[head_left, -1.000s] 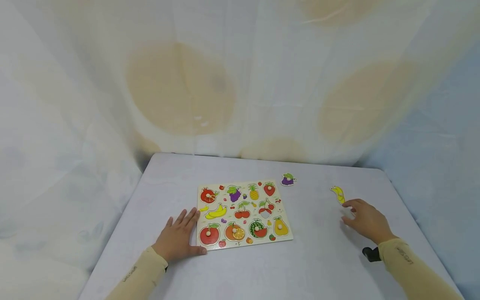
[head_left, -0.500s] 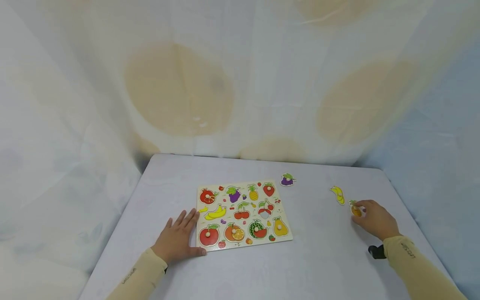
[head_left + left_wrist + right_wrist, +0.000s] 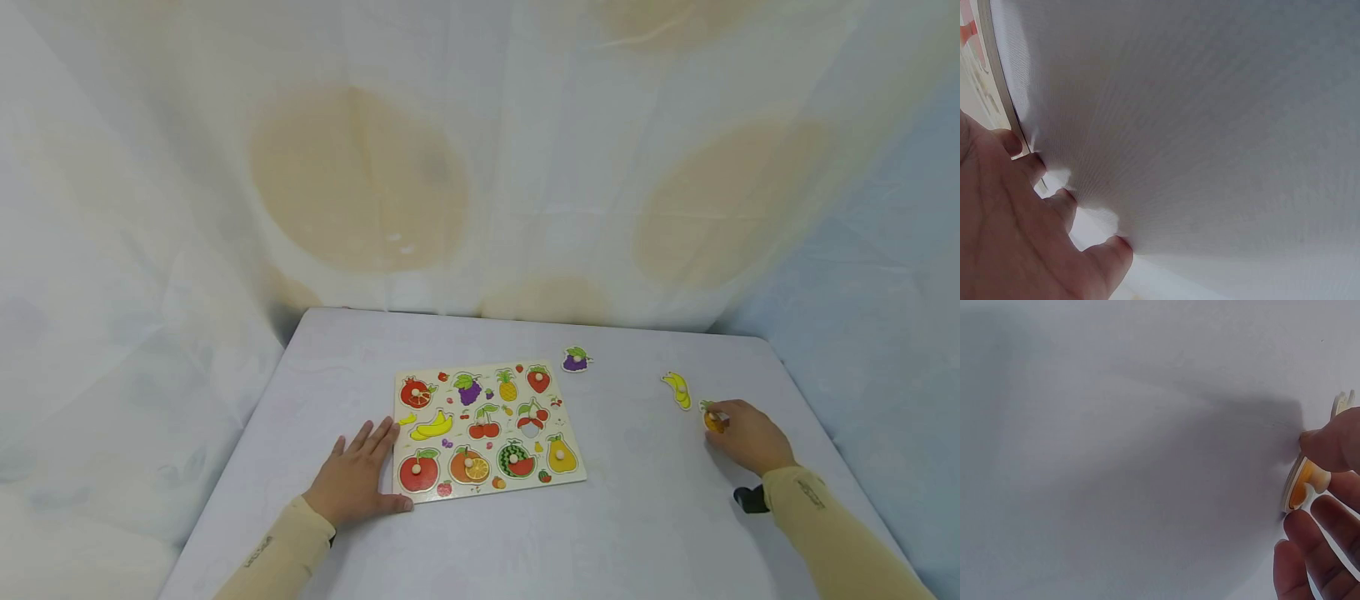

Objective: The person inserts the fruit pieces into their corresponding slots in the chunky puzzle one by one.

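A wooden fruit puzzle board [image 3: 525,484] lies on the white table, printed with several fruits, many of them bearing small knobs. Along its left edge rests my left hand [image 3: 352,482], fingers spread and fairly straight; in the left wrist view, fingertips [image 3: 1124,245] touch the white cloth beside the board's rim. Over at the right, my right hand [image 3: 752,440] pinches a pineapple puzzle piece [image 3: 712,421] at the tabletop. The right wrist view shows the orange piece [image 3: 1299,487] tilted with its round knob, between thumb [image 3: 1332,440] and fingers; part of it is hidden.
A banana puzzle piece [image 3: 678,390] lies just left of the right hand. Beyond the board's upper right corner sits a grape puzzle piece [image 3: 576,359]. Pale curtains [image 3: 525,167] hang behind and at both sides of the table [image 3: 630,533].
My right hand has moved right, away from the banana piece, and taken hold of the pineapple piece. The left hand and the board have stayed in place.
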A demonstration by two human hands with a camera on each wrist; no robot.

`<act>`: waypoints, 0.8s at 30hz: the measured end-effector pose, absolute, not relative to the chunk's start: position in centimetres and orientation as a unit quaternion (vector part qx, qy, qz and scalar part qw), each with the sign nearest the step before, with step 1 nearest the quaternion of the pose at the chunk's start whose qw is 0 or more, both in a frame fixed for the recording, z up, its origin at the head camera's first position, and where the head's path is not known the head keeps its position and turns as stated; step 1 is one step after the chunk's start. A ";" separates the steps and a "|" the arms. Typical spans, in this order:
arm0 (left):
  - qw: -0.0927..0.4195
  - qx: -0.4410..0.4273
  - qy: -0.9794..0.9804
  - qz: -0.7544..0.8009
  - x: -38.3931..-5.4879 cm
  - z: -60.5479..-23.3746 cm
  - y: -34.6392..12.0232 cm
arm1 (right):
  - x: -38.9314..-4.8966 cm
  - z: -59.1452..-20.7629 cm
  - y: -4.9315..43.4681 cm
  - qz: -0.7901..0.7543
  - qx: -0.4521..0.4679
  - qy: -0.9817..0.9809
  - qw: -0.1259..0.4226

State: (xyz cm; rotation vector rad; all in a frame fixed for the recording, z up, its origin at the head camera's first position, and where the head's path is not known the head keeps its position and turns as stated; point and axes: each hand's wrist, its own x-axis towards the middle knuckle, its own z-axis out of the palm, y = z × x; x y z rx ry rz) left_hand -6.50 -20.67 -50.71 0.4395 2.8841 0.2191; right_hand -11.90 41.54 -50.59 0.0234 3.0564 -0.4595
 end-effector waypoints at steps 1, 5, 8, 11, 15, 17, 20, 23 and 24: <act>0.107 0.149 0.980 0.073 -6.5 -50.8 -20.7 | -12.0 -50.6 41.5 -0.148 0.008 0.989 0.026; 0.106 0.149 0.980 0.074 -6.5 -50.8 -20.7 | -12.2 -50.5 41.5 -0.147 0.010 0.989 0.030; 0.107 0.149 0.980 0.073 -6.5 -50.8 -20.7 | -12.3 -50.5 41.4 -0.151 0.011 0.988 0.031; 0.109 0.148 0.980 0.070 -6.5 -50.7 -20.7 | -12.4 -50.5 41.4 -0.155 0.012 0.987 0.031; 0.108 0.150 0.980 0.071 -6.4 -50.6 -20.6 | -12.5 -50.5 41.4 -0.158 0.017 0.987 0.029; 0.109 0.150 0.980 0.071 -6.4 -50.5 -20.7 | -12.5 -50.6 41.4 -0.160 0.019 0.987 0.026; 0.109 0.150 0.980 0.073 -6.4 -50.5 -20.7 | -12.5 -50.7 41.5 -0.161 0.020 0.987 0.016; 0.111 0.148 0.980 0.073 -6.4 -50.4 -20.7 | -12.5 -50.8 41.6 -0.159 0.015 0.987 0.010; 0.112 0.148 0.980 0.073 -6.4 -50.4 -20.7 | -12.5 -50.9 41.7 -0.158 0.014 0.987 0.009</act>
